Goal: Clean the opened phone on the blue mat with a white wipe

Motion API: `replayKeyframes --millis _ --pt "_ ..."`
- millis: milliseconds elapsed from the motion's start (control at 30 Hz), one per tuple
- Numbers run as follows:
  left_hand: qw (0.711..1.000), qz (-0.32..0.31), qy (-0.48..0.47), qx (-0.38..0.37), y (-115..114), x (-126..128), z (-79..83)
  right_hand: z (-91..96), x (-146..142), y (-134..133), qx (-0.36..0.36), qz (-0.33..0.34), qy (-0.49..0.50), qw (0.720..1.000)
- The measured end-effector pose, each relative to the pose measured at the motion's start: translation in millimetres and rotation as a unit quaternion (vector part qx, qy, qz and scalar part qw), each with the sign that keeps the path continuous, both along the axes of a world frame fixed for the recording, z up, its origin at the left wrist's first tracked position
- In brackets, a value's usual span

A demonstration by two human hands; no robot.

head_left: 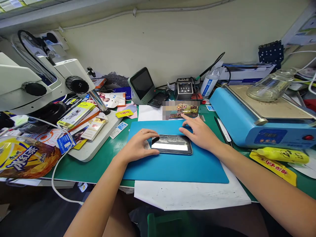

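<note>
A dark phone (172, 146) with a glossy, light-reflecting face lies flat on the blue mat (177, 169). My left hand (138, 144) grips its left end, thumb along the near edge and fingers at the far edge; a ring is on one finger. Beyond the mat, a second phone (186, 109) shows a colourful lit picture, partly blurred out at its left. My right hand (201, 131) reaches toward it with the fingers apart, and the index fingertip is at the near edge of its screen. That hand holds nothing.
On the left stand a microscope (71, 77), piled small boxes (77, 113) and a bottle of brown drink (29, 158). At the back are a smart display (142, 85) and a soldering station (184, 89). A blue heating machine (247, 121) carries a glass jar (270, 87) on the right.
</note>
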State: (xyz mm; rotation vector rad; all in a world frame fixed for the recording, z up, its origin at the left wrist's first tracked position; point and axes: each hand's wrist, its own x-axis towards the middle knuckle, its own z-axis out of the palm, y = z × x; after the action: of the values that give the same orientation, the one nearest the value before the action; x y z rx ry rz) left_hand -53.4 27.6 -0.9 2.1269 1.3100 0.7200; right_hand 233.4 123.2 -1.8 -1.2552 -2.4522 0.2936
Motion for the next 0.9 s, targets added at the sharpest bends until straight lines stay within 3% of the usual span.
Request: replayKeyframes --millis 367,733,900 --pt "1.000 0.002 0.001 0.002 -0.4 -0.1 -0.4 1.2 2.6 -3.2 -0.004 0.010 0.002 1.000" --pt "1.000 0.004 -0.002 -0.002 -0.5 1.1 0.0 1.3 -1.1 2.1 -0.042 -0.067 0.071 0.994" --pt "1.000 0.003 -0.004 -0.002 -0.3 1.4 -0.2 2.3 -0.5 -0.4 -0.013 -0.069 0.073 0.995"
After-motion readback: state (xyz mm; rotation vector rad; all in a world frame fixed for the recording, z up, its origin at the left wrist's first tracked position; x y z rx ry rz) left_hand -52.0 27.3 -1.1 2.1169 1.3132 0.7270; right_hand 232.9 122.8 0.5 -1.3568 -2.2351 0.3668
